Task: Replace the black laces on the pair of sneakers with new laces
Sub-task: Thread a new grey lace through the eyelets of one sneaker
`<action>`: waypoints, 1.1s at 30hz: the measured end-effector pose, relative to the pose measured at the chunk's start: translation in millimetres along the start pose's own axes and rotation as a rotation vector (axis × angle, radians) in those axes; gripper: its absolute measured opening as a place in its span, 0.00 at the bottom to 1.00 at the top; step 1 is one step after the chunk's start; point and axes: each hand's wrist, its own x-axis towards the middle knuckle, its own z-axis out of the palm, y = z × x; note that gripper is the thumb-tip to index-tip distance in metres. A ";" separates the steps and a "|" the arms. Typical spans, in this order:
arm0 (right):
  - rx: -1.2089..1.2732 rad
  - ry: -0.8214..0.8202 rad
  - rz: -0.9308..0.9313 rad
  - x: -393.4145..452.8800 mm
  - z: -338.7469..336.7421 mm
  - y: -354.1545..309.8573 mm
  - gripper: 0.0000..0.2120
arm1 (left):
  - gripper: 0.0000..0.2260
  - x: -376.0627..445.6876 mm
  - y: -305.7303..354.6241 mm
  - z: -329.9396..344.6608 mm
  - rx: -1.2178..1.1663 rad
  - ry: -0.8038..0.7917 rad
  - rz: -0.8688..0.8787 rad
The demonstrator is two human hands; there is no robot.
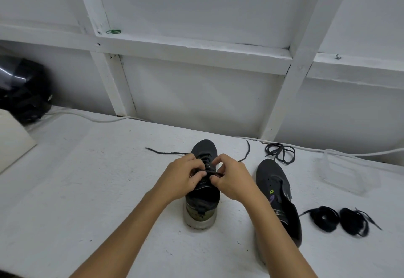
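A dark grey sneaker [203,199] stands heel toward me in the middle of the white table. My left hand [181,177] and my right hand [231,179] meet over its tongue, each pinching a black lace [209,173] threaded through the eyelets. The lace's two ends trail out on the table, one to the left [166,152] and one to the right [247,149]. The second sneaker [277,199] lies to the right without a lace. A loose grey lace [279,152] lies beyond its toe. Two bundled black laces [341,219] sit at the right.
A clear plastic container [347,171] stands at the far right. A white cable [360,153] runs along the wall's foot. A black helmet-like object [21,89] and a white board [13,140] are at the far left. White framed wall panels rise behind the table.
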 end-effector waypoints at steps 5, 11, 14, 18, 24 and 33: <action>-0.017 -0.013 -0.003 1.4 1.5 -1.2 0.11 | 0.01 -3.0 -5.1 -2.3 -0.100 0.026 -0.016; -0.068 -0.050 -0.067 1.5 -3.8 -4.9 0.10 | 0.01 -5.6 -5.9 -7.5 -0.229 -0.013 -0.051; -0.072 -0.069 -0.090 4.4 -8.9 -7.0 0.07 | 0.04 -8.0 -12.9 -15.6 -0.339 -0.048 -0.179; -0.031 -0.118 -0.046 9.4 -14.1 -6.2 0.07 | 0.05 -9.7 -15.0 -24.0 -0.358 -0.088 -0.218; -0.148 -0.068 -0.018 13.6 -18.2 -4.3 0.09 | 0.05 -5.3 -11.9 -25.2 -0.264 -0.064 -0.175; -0.395 0.005 0.060 12.3 -21.4 -1.6 0.10 | 0.06 -6.3 -17.2 -21.6 0.094 -0.043 -0.068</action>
